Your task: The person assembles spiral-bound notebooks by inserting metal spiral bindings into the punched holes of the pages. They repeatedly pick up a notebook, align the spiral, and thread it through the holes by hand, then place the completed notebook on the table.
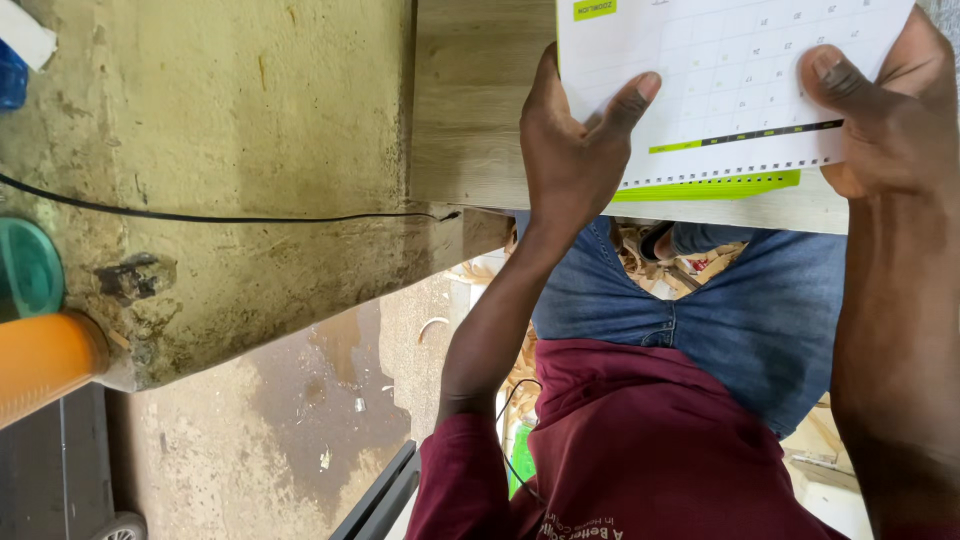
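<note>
A white calendar sheet point(735, 80) printed with a pale grid of small squares lies on a light wood-grain surface point(470, 110) at the top of the view, its near edge carrying a thin stripe that runs lime green and then black, with a row of small punched holes below it and a lime-green page edge point(710, 187) showing underneath. A small lime-green label patch point(594, 9) sits at the sheet's upper left corner. The left hand point(575, 150) is closed on the sheet's left edge, thumb pressed on top of the paper and the other fingers out of sight. The right hand point(885, 115) grips the right edge the same way, thumb flat on the grid. The two hands are well apart, one at each side of the sheet. Below the surface are the person's blue jeans point(740, 310) and a maroon shirt point(640, 450) with a line of pale lettering near the bottom. Wood shavings point(700, 262) lie on the ground between the legs. To the left stands a stained, yellowish concrete wall point(220, 150) with a thin black cable point(200, 215) running across it to the surface's corner. At the far left edge are an orange cylinder point(40, 365), a teal round object point(25, 268) and a scrap of blue point(10, 75). A dark metal bar point(385, 495) angles up near the left sleeve.
</note>
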